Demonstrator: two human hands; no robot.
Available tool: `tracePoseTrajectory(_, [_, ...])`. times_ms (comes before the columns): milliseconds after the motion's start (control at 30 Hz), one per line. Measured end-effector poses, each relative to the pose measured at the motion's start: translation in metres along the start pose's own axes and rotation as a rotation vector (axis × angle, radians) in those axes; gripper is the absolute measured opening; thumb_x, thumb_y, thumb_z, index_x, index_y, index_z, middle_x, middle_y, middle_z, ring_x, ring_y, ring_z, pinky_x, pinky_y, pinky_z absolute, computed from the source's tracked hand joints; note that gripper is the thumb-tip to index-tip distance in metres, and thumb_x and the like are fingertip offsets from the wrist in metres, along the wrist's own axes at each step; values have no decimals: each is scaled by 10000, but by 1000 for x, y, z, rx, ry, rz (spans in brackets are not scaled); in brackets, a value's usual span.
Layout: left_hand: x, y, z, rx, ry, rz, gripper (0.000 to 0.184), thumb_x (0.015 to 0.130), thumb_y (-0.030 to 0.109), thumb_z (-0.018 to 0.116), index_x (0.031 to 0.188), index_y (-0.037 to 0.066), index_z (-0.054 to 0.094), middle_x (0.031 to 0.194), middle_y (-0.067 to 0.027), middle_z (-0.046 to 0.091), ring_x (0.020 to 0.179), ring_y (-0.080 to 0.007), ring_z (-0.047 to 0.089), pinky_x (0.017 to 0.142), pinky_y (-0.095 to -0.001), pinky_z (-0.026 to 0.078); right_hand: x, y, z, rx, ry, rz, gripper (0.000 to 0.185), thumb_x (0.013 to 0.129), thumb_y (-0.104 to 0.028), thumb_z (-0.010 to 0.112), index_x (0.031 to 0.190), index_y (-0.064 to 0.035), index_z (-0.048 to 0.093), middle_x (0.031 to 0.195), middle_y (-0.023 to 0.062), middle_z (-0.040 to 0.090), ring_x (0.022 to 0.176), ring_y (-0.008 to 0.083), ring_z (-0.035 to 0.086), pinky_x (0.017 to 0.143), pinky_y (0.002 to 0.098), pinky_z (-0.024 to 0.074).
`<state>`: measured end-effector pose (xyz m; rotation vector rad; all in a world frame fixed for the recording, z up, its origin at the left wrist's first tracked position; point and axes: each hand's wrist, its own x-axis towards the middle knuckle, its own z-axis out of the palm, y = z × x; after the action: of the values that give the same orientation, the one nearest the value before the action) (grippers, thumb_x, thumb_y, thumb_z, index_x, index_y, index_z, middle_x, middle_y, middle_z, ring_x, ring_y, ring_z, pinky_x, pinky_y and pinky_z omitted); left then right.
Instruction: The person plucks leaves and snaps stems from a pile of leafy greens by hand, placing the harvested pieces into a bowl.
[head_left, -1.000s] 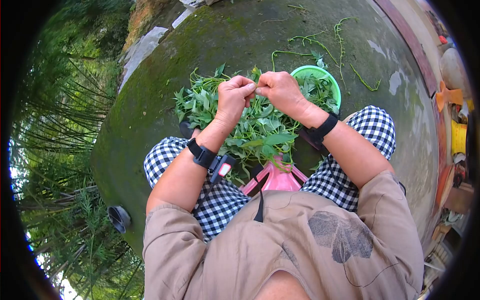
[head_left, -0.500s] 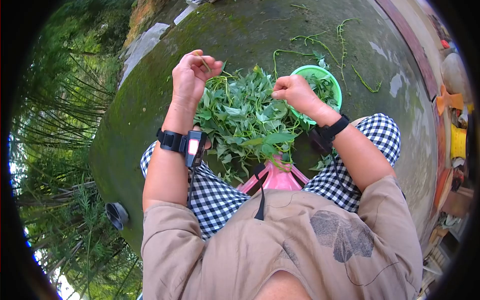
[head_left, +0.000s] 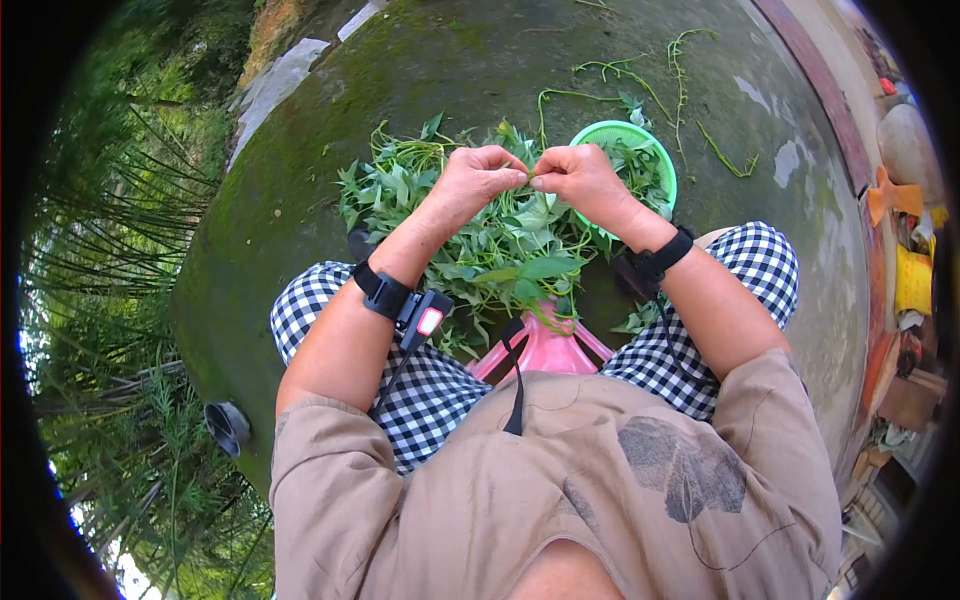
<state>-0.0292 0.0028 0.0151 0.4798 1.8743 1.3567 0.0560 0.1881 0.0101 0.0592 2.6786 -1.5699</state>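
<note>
Above a heap of leafy green vines [head_left: 520, 235], my left hand [head_left: 480, 182] and my right hand [head_left: 585, 185] meet at the fingertips. Both are closed in a pinch on a thin green stem, of which only a small bit shows between them. The heap spreads over the ground between my knees, and my forearms cross above part of it. Just beyond my right hand stands a light green plastic basket [head_left: 672, 178] with picked leaves inside; my hand and wrist hide part of its near side.
Bare vine stems [head_left: 678, 85] lie on the mossy concrete [head_left: 480, 70] past the basket. A pink plastic stool [head_left: 550, 352] is between my legs. A dark round pot [head_left: 228, 428] sits at the left edge by the plants. Assorted household items line the right side.
My left hand has come down and right from the far left of the heap to meet my right hand. My right hand has barely moved and stays pinched.
</note>
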Motion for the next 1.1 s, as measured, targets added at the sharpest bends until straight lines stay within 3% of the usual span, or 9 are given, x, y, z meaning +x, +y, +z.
tracePoseTrajectory(100, [0,-1,1,-57,23,-34,137,815,167,671,842,34,687,663,49,550,606,-41,451,534,-238,365,0,-3,3,58,-20,50,192,744,-175,710,851,-15,707,718,143,677,657,245,657,628,354,509])
tracePoseTrajectory(300, [-1,1,3,-165,37,-63,114,787,158,645,752,49,637,588,55,483,499,-36,397,438,-231,291,1,-1,11,290,38,87,148,774,-142,707,850,-15,706,657,53,648,591,123,593,560,292,478])
tracePoseTrajectory(433, [1,0,1,-279,29,-95,75,821,127,649,822,60,616,585,65,444,452,-20,326,407,-207,211,2,-2,12,362,78,108,104,787,-115,707,832,-21,705,642,0,615,571,51,534,522,241,442])
tracePoseTrajectory(800, [-5,0,-1,-422,-85,-124,64,833,96,628,819,45,594,573,69,399,449,-24,294,409,-212,200,-2,-13,10,513,89,36,72,807,-64,686,871,-31,692,720,-9,637,617,52,558,559,209,457])
tracePoseTrajectory(933, [0,-13,-6,-336,-10,-123,65,821,92,620,783,52,586,561,73,375,435,-23,283,398,-217,191,3,-24,-8,506,187,-38,54,827,-40,665,875,-29,685,748,-5,645,632,50,571,570,204,453])
tracePoseTrajectory(1100, [2,-21,-21,-320,100,-128,86,809,79,620,737,53,580,546,78,342,420,-25,266,384,-222,168,9,-16,-49,576,324,19,52,869,-53,642,915,-43,663,771,16,670,635,67,611,554,201,453])
